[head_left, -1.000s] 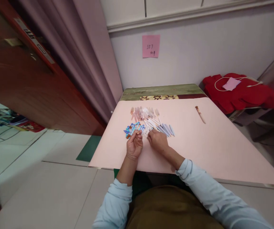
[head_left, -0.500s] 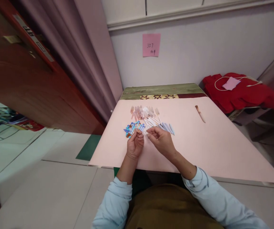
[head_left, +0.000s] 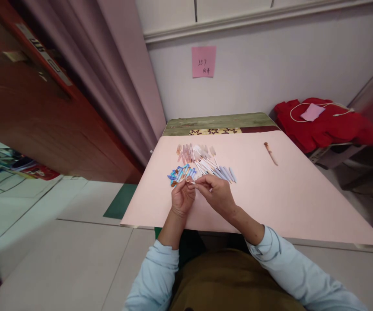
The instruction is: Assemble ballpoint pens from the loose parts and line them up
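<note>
Pinching 1 small piece [head_left: 189,180], left hand [head_left: 182,198] and right hand [head_left: 218,195] meet beside the pile [head_left: 205,165]

The sheet [head_left: 270,194] is pink, the caps [head_left: 177,174] blue

Both arms reach forward from the body, the hands meeting close in front of the chest. The left hand [head_left: 182,198] is held upright on its wrist, palm turned towards the right, its fingers [head_left: 186,182] curled up and pinched together at the tips. The right hand [head_left: 218,194] lies back-up, angled in towards the left, thumb and forefinger drawn to a pinch; the fingertips of the two hands nearly touch. The left forearm [head_left: 170,231] runs almost straight away from the body and is bare to its pushed-up light blue sleeve [head_left: 155,272]. The right forearm [head_left: 246,220] comes in on a slant from the right, bare at the wrist above its own blue sleeve [head_left: 290,268].
</note>
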`<state>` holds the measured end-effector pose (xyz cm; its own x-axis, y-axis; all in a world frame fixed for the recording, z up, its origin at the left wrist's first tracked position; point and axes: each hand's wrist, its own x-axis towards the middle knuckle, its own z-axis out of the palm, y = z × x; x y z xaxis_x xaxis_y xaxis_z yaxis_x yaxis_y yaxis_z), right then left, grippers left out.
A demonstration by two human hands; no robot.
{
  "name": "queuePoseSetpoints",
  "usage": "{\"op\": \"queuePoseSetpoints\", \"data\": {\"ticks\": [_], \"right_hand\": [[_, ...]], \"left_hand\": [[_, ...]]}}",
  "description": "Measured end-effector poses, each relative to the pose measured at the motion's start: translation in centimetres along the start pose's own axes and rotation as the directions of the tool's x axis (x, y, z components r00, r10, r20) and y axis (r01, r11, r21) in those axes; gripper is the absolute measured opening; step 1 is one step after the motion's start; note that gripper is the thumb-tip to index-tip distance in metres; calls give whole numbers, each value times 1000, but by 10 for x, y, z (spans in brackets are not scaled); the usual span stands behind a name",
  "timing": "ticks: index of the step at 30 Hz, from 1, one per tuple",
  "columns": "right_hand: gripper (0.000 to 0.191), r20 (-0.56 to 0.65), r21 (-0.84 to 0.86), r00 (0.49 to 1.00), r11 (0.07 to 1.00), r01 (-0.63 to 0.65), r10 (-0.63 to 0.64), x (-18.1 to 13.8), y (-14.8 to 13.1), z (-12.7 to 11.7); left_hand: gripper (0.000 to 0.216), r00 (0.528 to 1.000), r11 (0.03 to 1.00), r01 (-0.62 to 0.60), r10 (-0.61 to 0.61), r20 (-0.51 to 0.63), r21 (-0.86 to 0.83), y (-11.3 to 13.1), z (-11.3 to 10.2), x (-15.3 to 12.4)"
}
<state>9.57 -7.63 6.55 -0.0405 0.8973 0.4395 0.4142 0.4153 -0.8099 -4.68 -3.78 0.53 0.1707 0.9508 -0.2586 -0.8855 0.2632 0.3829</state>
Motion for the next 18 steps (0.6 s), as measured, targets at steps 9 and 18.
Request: {"op": "queuePoseSetpoints", "data": {"ticks": [9,18], "right_hand": [[9,16,-86,999,996,-36,38,1,0,1],[9,31,-68,994,992,-105,108,0,3,1]], "left_hand": [[12,997,996,19,-26,77,85,-5,-6,3],[9,993,984,35,-53,101,175,-7,-10,3]]}}
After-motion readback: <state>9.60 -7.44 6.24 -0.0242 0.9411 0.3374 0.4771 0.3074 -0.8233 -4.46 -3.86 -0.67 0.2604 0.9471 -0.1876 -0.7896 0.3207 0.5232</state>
